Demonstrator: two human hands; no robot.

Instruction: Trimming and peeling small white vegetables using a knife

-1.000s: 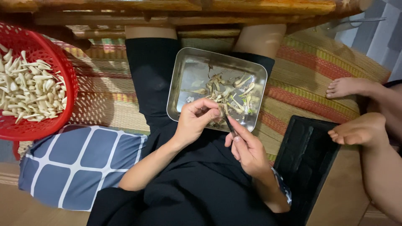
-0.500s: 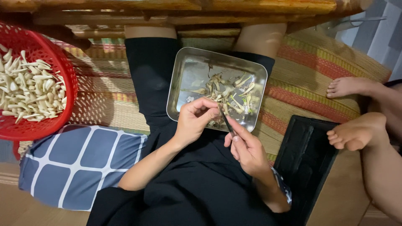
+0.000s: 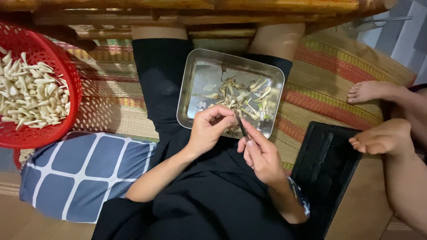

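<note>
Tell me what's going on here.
A person sits on a woven mat with a metal tray resting on their lap. The left hand pinches a small piece over the tray's near edge, while the right hand holds a thin dark blade against it. Peelings and scraps lie in the tray. A red basket of pale peeled cloves stands to the left. Another person's bare feet rest at the right.

Red basket [image 3: 66, 84] cut off at left; left hand [image 3: 209, 131] hides its held piece
</note>
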